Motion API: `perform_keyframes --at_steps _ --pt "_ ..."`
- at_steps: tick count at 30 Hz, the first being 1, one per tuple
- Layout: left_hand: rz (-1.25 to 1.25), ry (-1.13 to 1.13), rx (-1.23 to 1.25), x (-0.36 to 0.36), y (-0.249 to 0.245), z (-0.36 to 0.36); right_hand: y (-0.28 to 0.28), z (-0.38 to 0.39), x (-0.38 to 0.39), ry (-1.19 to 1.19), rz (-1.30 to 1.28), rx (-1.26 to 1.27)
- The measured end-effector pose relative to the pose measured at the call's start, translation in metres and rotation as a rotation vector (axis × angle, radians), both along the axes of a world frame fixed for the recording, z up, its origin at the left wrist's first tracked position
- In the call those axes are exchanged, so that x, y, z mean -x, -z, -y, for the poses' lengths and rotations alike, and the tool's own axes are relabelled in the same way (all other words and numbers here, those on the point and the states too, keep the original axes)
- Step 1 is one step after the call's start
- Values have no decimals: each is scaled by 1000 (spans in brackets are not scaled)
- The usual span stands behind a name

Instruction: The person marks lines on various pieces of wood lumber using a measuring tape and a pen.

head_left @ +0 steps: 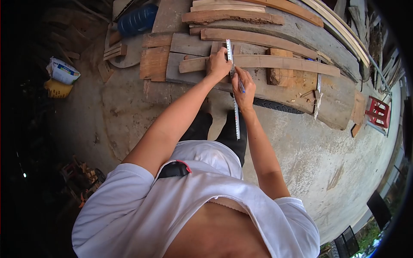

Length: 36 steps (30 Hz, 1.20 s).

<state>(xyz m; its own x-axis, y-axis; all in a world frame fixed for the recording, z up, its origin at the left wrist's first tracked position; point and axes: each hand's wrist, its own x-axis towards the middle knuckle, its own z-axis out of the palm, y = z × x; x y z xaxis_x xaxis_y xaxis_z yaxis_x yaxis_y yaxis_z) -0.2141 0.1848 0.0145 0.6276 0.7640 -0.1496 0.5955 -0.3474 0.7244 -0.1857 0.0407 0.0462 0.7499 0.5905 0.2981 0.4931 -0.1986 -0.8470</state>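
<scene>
A white measuring strip with fine markings (pixel 236 118) lies crosswise over a curved wooden board (pixel 297 64), its near end reaching past the bench edge toward my legs. My left hand (pixel 219 66) is closed at the strip's far part, pressing it against the board, with the thumb and fingers along its left side. On the strip's right, just nearer to me, my right hand (pixel 244 88) grips a blue pen (pixel 241 87). The pen's tip is hidden by the fingers. Under the board sits a wooden block (pixel 280 74).
More curved boards (pixel 258 41) and planks lie farther back on the plank bench (pixel 331 101). A metal square (pixel 318 81) stands right of the block. A blue water jug (pixel 137 20) is at the back left, a red stool (pixel 378 112) at right. A black tape measure (pixel 174 169) rests in my shirt pocket.
</scene>
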Motion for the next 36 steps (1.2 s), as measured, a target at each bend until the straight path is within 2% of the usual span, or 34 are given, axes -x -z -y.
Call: perform_keyframes --at_steps 3,5,9,11,15,18,19,23,26,31,33,36 --pt "-3 20 45 1 -11 3 2 -10 -5 14 11 10" --pt "-1 84 -191 3 -15 2 0 -21 -11 27 -23 15" --pt "47 120 -231 2 -7 0 1 -16 -8 32 -20 -5" --pt "18 39 56 0 -4 -1 0 2 1 17 -13 1" --pt "16 49 62 2 -7 0 -1 32 15 31 -75 143" --pt "4 46 97 0 -16 1 -3 49 16 60 -80 132" --pt "13 4 232 -1 -25 4 -4 54 14 72 -101 134" --pt "99 90 209 -17 -29 23 -9 74 2 145 -92 125" --pt "75 113 256 -46 -31 37 -12 83 -11 242 -143 153" --pt "59 117 197 -78 5 49 -13 94 -30 285 -96 116" --pt "44 111 17 -82 16 48 -14 96 -36 281 -110 118" --pt "28 50 140 -81 7 52 -15 97 -44 253 -134 110"
